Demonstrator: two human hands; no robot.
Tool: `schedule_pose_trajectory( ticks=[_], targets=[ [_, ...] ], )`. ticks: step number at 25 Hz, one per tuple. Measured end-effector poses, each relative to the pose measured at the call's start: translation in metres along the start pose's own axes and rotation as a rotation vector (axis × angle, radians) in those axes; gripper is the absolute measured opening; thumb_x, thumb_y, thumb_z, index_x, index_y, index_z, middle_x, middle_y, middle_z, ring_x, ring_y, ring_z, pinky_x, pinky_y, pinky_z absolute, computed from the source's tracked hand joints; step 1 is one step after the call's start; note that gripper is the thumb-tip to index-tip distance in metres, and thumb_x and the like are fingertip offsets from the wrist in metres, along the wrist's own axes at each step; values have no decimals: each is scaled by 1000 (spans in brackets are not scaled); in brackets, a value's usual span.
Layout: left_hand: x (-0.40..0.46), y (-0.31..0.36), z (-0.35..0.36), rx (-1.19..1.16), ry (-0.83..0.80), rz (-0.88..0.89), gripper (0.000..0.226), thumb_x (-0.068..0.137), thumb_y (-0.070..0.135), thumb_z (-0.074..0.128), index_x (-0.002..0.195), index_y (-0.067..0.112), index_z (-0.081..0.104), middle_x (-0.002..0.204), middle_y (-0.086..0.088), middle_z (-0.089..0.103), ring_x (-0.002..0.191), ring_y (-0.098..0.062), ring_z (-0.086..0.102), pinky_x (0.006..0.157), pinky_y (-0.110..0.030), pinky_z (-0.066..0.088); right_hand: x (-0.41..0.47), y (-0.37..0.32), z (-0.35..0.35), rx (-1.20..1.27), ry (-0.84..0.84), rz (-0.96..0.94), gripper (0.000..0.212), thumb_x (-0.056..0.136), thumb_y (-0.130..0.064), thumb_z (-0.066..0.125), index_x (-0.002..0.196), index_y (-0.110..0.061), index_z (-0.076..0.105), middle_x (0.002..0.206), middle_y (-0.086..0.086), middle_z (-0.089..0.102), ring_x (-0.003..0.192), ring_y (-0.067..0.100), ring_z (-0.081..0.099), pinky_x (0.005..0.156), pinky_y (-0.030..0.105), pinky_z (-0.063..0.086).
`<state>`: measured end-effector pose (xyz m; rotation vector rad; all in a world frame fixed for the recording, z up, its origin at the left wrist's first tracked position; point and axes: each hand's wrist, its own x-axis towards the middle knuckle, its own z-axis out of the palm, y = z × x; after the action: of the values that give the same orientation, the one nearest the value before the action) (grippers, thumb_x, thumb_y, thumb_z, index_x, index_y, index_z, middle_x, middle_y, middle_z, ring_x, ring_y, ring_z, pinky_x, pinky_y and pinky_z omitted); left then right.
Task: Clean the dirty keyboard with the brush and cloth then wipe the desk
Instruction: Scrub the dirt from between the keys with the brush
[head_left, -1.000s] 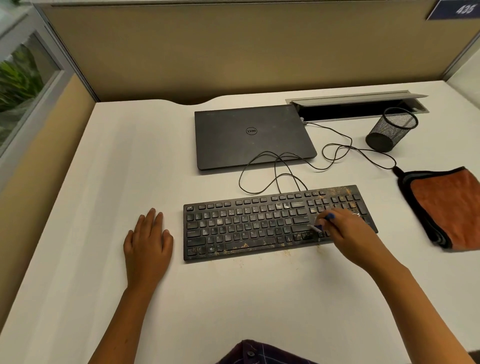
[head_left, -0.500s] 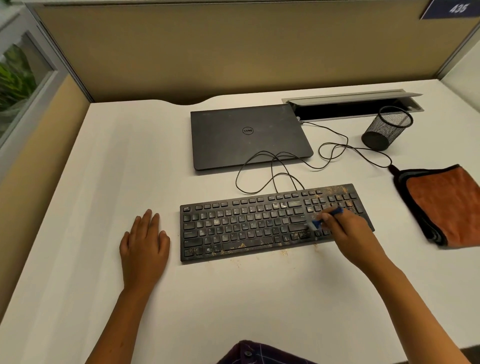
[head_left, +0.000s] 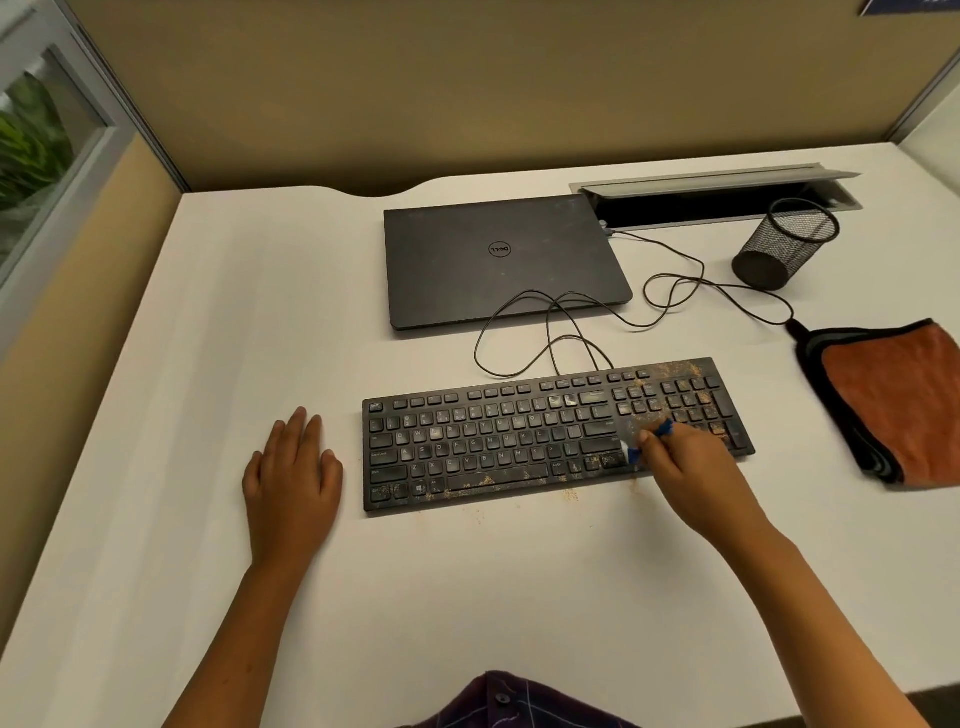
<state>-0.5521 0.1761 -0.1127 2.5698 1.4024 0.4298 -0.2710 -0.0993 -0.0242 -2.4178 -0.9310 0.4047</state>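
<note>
One keyboard, black and speckled with brown dirt, is laid on the white counter, with the heaviest grime seen over its right end and along the bottom row. Letter legends can be read on its keys. Brown crumbs are scattered on the counter just in front of its near edge.

One brush, small and blue-handled with a pale tip, is pinched in the fingers of the right hand, and its tip is set on the keys near the lower right of the main block. The left hand is laid flat on the counter just left of the keyboard, fingers straight and together, with nothing held.

One cloth, orange with a dark border and folded, is placed at the right edge of the counter, apart from the keyboard.

One closed laptop is seen behind the keyboard; the round "DELL" logo on its lid is read upside down. One thin black cable is looped between laptop and keyboard. One black mesh pen cup is tipped on its side beside an open cable tray set into the counter. A blue sign is partly visible at the top right; its writing cannot be read.
</note>
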Motion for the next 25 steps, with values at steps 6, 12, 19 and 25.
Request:
schedule_pose_trajectory(
  ticks=[6,12,19,25],
  targets=[
    [1,0,1,10,0,2,58,92,34,27,136,8,54,150,-11,44,140,-32,38,108,-55,29,-6,-13,-6,168,209,11,27,97,-19,48,75,-11,62,65,2,61,56,12,52,48,26,36],
    [1,1,0,19,-14,1,58,92,33,27,137,8,54,150,-11,44,140,-30,38,108,-54,30,4,-70,25,306,137,-204,12,93,-16,54,93,-19,66,70,-3,60,55,8,51,49,12,38],
    [2,-1,1,16,-15,-4,53,93,29,32,138,10,53,150,-9,45,140,-28,37,110,-50,30,18,-149,82,252,-338,-535,19,90,-20,62,107,-18,70,101,-6,69,87,4,61,77,11,47],
    [2,-1,-1,-17,17,-12,56,91,30,28,133,10,58,146,-9,49,137,-28,43,107,-50,33,26,-162,102,142,-426,-595,19,90,-20,62,106,-17,70,104,-1,70,93,8,60,76,8,42]
  ],
)
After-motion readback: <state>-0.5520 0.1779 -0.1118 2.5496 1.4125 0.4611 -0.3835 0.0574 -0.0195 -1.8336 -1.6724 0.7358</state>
